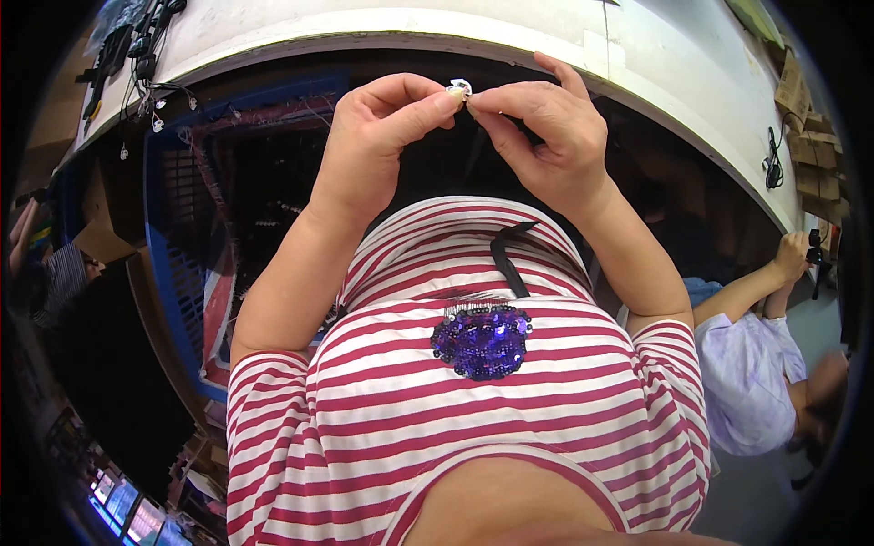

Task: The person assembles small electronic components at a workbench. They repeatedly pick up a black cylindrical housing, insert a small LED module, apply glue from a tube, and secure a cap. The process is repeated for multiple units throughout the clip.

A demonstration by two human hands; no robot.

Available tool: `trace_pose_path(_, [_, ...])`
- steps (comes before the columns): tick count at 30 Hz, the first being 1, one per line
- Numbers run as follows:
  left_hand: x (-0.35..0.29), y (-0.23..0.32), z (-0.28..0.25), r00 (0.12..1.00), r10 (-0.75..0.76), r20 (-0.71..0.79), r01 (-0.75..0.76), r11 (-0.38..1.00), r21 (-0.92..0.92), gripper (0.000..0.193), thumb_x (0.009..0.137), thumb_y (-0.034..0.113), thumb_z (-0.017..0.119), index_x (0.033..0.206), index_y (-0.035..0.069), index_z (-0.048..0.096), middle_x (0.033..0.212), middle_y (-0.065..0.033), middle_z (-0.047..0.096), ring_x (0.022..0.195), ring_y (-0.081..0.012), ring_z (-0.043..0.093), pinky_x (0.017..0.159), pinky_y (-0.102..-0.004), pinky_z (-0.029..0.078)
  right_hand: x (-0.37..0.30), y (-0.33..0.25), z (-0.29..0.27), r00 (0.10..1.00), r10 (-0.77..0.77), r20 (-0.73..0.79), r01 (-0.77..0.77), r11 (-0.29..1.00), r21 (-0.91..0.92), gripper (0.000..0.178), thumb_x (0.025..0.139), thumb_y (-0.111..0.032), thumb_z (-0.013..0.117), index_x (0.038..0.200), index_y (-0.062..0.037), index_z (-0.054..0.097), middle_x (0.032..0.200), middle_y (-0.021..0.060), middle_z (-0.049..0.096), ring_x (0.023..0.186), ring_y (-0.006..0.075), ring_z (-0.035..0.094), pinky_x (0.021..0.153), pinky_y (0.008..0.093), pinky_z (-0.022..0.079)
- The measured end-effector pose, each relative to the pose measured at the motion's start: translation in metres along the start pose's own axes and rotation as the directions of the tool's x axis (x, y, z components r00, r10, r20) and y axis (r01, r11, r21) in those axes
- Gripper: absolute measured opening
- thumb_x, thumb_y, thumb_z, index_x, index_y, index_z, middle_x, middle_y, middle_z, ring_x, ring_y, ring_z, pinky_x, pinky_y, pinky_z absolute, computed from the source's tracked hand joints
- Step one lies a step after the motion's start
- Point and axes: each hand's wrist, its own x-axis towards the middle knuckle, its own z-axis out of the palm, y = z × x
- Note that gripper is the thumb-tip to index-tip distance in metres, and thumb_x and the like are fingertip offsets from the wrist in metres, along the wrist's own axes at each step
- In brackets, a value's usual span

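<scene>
Up at the near edge of the white table (346,25), both hands meet around a small, shiny white piece (462,86); its exact kind is too small to make out. My left hand (387,123) is closed, pinching the piece between thumb and forefinger. From the other side, my right hand (551,127) pinches at its lower edge with thumb and forefinger, the little finger raised. The fingertips partly cover the piece.
Black cords (146,45) with small white ends lie at the table's far left, some hanging over the edge. A blue plastic crate (173,182) stands below. At right are a black cable (773,168), stacked cardboard pieces (815,150) and a co-worker in a pale top (746,382).
</scene>
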Motion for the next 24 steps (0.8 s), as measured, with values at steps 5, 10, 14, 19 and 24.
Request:
trace_pose_path(5, [-0.004, 0.005, -0.002, 0.998, -0.028, 0.061, 0.030, 0.999, -0.040, 0.014, 0.079, 0.013, 0.063, 0.086, 0.001, 0.063, 0.077, -0.0027, 0.061, 0.068, -0.0077, 0.052, 0.064, -0.0189, 0.039, 0.001, -0.003, -0.004, 0.998, 0.024, 0.054, -0.026, 0.999, 0.046, 0.015, 0.069, -0.009, 0.069, 0.083, -0.0131, 0.065, 0.074, -0.0009, 0.065, 0.066, 0.0142, 0.062, 0.085, 0.0395, 0.042])
trace_pose_path(10, [-0.007, 0.013, 0.000, 0.996, -0.008, 0.091, -0.004, 0.992, 0.129, 0.015, 0.079, 0.013, 0.064, 0.086, 0.000, 0.063, 0.078, -0.0022, 0.060, 0.071, -0.0076, 0.053, 0.066, -0.0197, 0.041, 0.004, -0.009, -0.003, 0.975, 0.195, 0.110, -0.216, 0.951, 0.223, 0.013, 0.073, -0.013, 0.067, 0.085, -0.0097, 0.065, 0.079, 0.0025, 0.065, 0.071, 0.0189, 0.061, 0.075, 0.0306, 0.046])
trace_pose_path(14, [-0.006, 0.001, 0.001, 0.999, 0.016, 0.034, -0.021, 0.990, 0.138, 0.037, 0.071, 0.007, 0.070, 0.104, 0.000, 0.055, 0.090, -0.0030, 0.059, 0.081, -0.0102, 0.054, 0.073, -0.0231, 0.043, 0.009, -0.013, -0.014, 0.938, 0.313, 0.152, -0.346, 0.877, 0.333, 0.011, 0.074, -0.009, 0.065, 0.084, -0.0052, 0.064, 0.076, 0.0085, 0.064, 0.068, 0.0198, 0.062, 0.064, 0.0271, 0.049])
trace_pose_path(19, [0.001, -0.049, 0.024, 0.961, 0.229, 0.155, -0.222, 0.973, -0.062, 0.061, 0.072, 0.005, 0.069, 0.124, 0.004, 0.037, 0.110, -0.0071, 0.048, 0.096, -0.0154, 0.051, 0.088, -0.0280, 0.040, 0.010, -0.011, -0.017, 0.774, 0.553, 0.308, -0.597, 0.476, 0.646, 0.010, 0.081, -0.005, 0.062, 0.088, 0.0017, 0.061, 0.076, 0.0038, 0.063, 0.069, 0.0072, 0.058, 0.061, 0.0193, 0.047])
trace_pose_path(24, [0.006, -0.027, 0.034, 0.971, 0.180, 0.157, -0.121, 0.938, -0.325, 0.043, 0.087, 0.030, 0.055, 0.118, 0.004, 0.041, 0.097, -0.0053, 0.051, 0.087, -0.0090, 0.050, 0.074, -0.0222, 0.042, 0.011, 0.002, -0.037, 0.961, 0.273, -0.031, -0.219, 0.831, 0.512, 0.007, 0.075, -0.004, 0.065, 0.081, -0.0068, 0.063, 0.081, 0.0027, 0.061, 0.073, 0.0111, 0.058, 0.074, 0.0266, 0.047])
